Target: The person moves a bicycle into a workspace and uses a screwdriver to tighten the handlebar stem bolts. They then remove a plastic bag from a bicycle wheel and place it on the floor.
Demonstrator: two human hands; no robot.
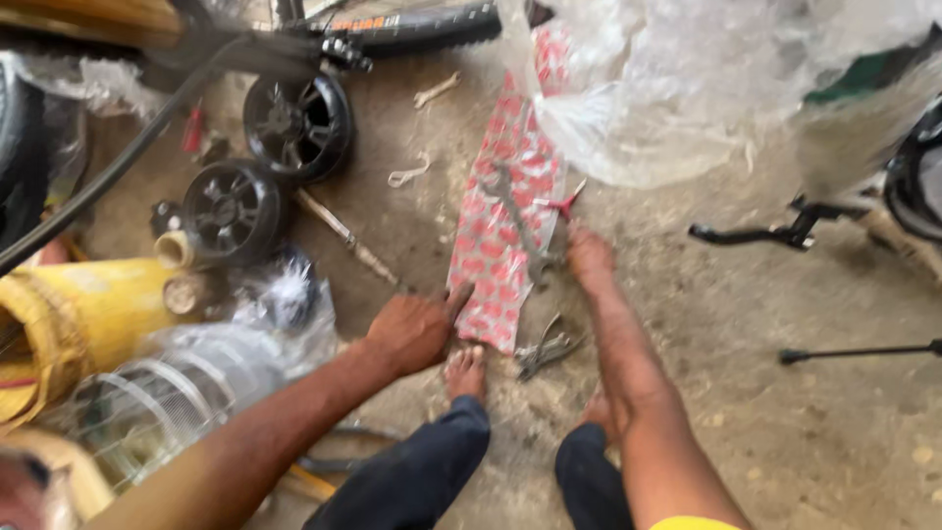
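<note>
Workshop floor (pixel 785 432), bare dusty concrete, cluttered. Right hand (pixel 592 257) at the wrench (pixel 518 231) lying on a red patterned sheet (pixel 505 196), long axis running away from the person; blur hides whether the grip is closed. Left hand (pixel 417 329) loosely curled, pressing the sheet's near edge. Pliers (pixel 545 350) just beside, wheels (pixel 265 167) far left.

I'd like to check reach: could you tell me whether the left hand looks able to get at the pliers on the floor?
Probably yes. The left hand rests on the near end of the red patterned sheet, and the pliers lie just beyond the sheet's edge with only bare floor around them. A bare foot sits close by but does not cover them.
</note>
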